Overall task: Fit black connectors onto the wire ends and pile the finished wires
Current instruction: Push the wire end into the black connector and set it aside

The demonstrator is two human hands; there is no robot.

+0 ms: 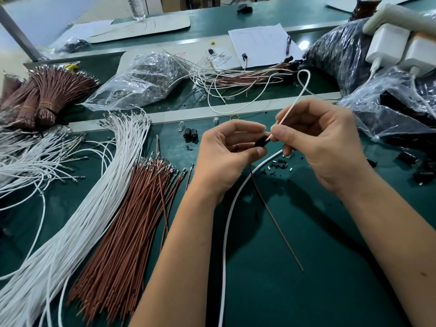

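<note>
1. Two bare hands are held up over the green table (295, 267), close together.
2. A small black connector (260, 142) is pinched by the left hand (226, 159) between thumb and curled fingers.
3. A white wire (292, 107) is pinched near its end by the thumb and first finger of the right hand (323, 145).
4. The tip of that wire is set right at the connector's opening; how far in it sits cannot be told.
5. From the right hand the white wire is looped up and away toward the back of the table.
6. A brown wire (276, 215) is seen hanging down from under the left hand, with its loose end lying on the table.
7. A second, thicker white cord (227, 230) is curved along the table between the two arms.
8. Little black and silver bits (278, 165) are scattered just under the hands.
9. Two dark round parts (190, 133) are stood beside the left hand.
10. A big bunch of brown wires (127, 223) is laid out to the left, with a bunch of white wires (94, 199) beside it.
11. Tied brown bundles (44, 97) are stacked at the far left.
12. A clear bag (141, 81) of small parts is placed behind the wires.
13. A pile of finished wires (247, 77) with black ends is laid at the back, near a sheet of paper (259, 41).
14. Black plastic bags (339, 55) are heaped at the right.
</note>
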